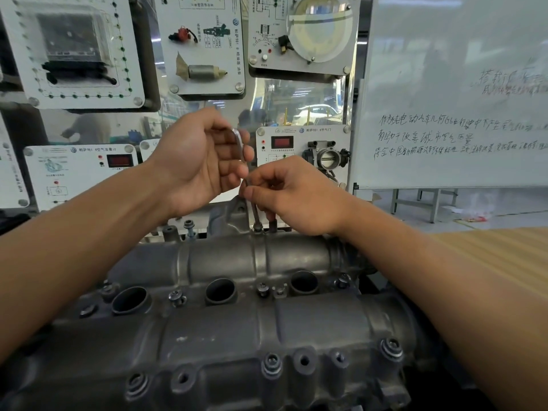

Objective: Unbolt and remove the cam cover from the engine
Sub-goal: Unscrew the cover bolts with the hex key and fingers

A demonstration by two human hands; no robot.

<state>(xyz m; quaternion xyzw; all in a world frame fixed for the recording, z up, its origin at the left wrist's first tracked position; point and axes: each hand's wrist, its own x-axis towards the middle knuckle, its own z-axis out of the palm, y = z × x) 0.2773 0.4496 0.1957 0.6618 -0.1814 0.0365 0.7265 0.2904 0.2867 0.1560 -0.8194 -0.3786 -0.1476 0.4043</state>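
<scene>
Cam cover (pixel 237 321) is carrying an L-key (pixel 241 149) in its far-edge bolt (pixel 257 227); left hand (pixel 198 164) is gripping the bend, right hand (pixel 296 200) pinching the shaft.

I stand in an automotive training workshop: demonstration panels (pixel 204 43) carry car parts like a throttle body (pixel 326 155), beside a handwritten whiteboard (pixel 453 93), behind an engine (pixel 237 321).

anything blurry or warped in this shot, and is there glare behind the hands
Head view: wide-angle warp bends the whiteboard edge and wall panels; the clear sheet behind the left hand and right hand mirrors the workshop; hands and hex key look sharp, the cam cover softens near the bottom edge.
</scene>
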